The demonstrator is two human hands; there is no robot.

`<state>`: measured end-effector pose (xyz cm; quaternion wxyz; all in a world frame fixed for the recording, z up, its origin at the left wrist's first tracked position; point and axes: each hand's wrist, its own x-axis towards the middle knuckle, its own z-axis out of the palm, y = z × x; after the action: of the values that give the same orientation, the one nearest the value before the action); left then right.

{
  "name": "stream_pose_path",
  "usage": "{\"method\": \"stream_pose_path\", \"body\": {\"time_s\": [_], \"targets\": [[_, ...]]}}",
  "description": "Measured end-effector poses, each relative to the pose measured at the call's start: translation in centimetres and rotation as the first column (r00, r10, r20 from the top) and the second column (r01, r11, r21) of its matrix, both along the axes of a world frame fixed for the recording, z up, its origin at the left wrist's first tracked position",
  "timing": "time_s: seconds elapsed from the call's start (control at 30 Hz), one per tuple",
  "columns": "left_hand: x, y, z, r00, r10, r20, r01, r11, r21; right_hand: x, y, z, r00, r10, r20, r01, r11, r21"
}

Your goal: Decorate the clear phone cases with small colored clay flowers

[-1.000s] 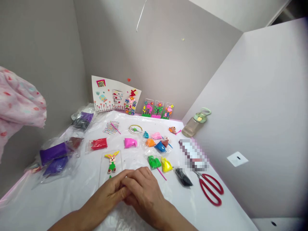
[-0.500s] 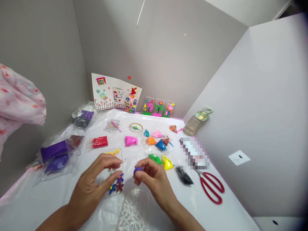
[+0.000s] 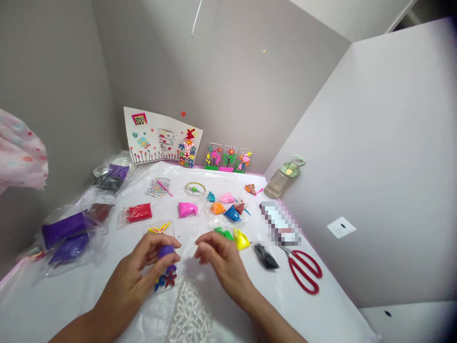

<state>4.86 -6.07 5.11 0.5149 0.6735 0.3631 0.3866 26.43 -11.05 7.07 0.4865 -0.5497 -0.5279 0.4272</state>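
A lump of purple modelling clay (image 3: 166, 252) is pinched between the thumb and fingers of my left hand (image 3: 141, 274). Just to the right, apart from it, my right hand (image 3: 223, 264) has its fingers curled in towards the thumb; whatever they hold, if anything, is hidden. Partly behind my left hand lies a clear phone case (image 3: 173, 232) with a yellow-and-pink rabbit-ear shape (image 3: 159, 228) and blue, purple and dark red clay flowers (image 3: 170, 279). A second clear case with a white web-like pattern (image 3: 189, 317) lies below, between my forearms.
Clay packs surround the hands: red (image 3: 139, 212), pink (image 3: 187, 209), yellow (image 3: 241, 239), black (image 3: 266, 257), purple (image 3: 69, 250). Red-handled scissors (image 3: 305, 271), a blurred-out flat object (image 3: 280, 224) and a bottle (image 3: 283, 181) are at right. Decorated cases (image 3: 230, 157) lean at the back.
The purple clay has passed from my right fingers to my left hand. My right fingers have drawn slightly away. The whole view has shifted, so things appear further left.
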Motion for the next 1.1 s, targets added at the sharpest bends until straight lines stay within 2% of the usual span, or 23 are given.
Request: {"method": "stream_pose_path", "body": {"time_s": [0.03, 0.07, 0.17, 0.23, 0.33, 0.4, 0.43, 0.5, 0.6, 0.77, 0.87, 0.97, 1.03, 1.1], "targets": [[-0.2, 0.1, 0.2, 0.999, 0.031, 0.042, -0.028, 0.996, -0.084, 0.9, 0.2, 0.0, 0.984, -0.098, 0.149, 0.089, 0.994, 0.066], [-0.5, 0.2, 0.3, 0.995, 0.055, 0.078, -0.044, 0.99, -0.137, 1.9, 0.4, -0.2, 0.936, -0.19, 0.295, 0.153, 0.978, 0.142], [-1.0, 1.0, 0.5, 0.977, 0.128, 0.17, -0.093, 0.975, -0.203, 4.6, 0.9, -1.0, 0.705, -0.366, 0.607, 0.197, 0.924, 0.328], [-1.2, 1.7, 0.8, 0.947, 0.206, 0.246, -0.132, 0.949, -0.288, 5.5, 1.1, -1.6, 0.552, -0.381, 0.742, 0.149, 0.92, 0.362], [-1.4, 2.5, 1.4, 0.903, 0.267, 0.336, -0.114, 0.904, -0.412, 5.6, 1.2, -2.4, 0.328, -0.324, 0.888, 0.093, 0.946, 0.311], [-1.5, 2.7, 1.8, 0.892, 0.258, 0.372, -0.078, 0.896, -0.436, 5.2, 1.3, -2.4, 0.223, -0.263, 0.939, 0.103, 0.964, 0.246], [-1.5, 2.7, 1.9, 0.887, 0.257, 0.385, -0.068, 0.896, -0.44, 4.9, 1.3, -2.3, 0.197, -0.225, 0.954, 0.117, 0.972, 0.205], [-1.4, 2.5, 2.2, 0.887, 0.251, 0.387, -0.059, 0.893, -0.446, 4.6, 1.3, -2.0, 0.188, -0.147, 0.971, 0.144, 0.982, 0.12], [-1.2, 2.2, 2.6, 0.9, 0.252, 0.356, -0.07, 0.889, -0.453, 4.4, 1.2, -1.6, 0.218, -0.07, 0.973, 0.138, 0.99, 0.04], [-1.2, 2.3, 2.8, 0.878, 0.339, 0.338, -0.174, 0.883, -0.435, 4.3, 1.1, -2.1, 0.214, -0.098, 0.972, 0.085, 0.993, 0.081], [-1.4, 2.5, 2.6, 0.86, 0.403, 0.314, -0.239, 0.86, -0.45, 4.6, 1.3, -2.1, 0.25, -0.16, 0.955, 0.064, 0.987, 0.148], [-1.5, 2.6, 2.5, 0.852, 0.426, 0.304, -0.263, 0.851, -0.455, 6.2, 1.5, -1.2, 0.275, -0.289, 0.917, 0.216, 0.948, 0.234], [-1.5, 2.5, 2.4, 0.86, 0.41, 0.303, -0.247, 0.855, -0.456, 7.7, 1.5, -0.3, 0.248, -0.342, 0.906, 0.334, 0.909, 0.251], [-1.4, 2.5, 2.3, 0.866, 0.398, 0.303, -0.235, 0.858, -0.456, 9.1, 1.2, 0.5, 0.219, -0.355, 0.909, 0.398, 0.883, 0.249]]}}
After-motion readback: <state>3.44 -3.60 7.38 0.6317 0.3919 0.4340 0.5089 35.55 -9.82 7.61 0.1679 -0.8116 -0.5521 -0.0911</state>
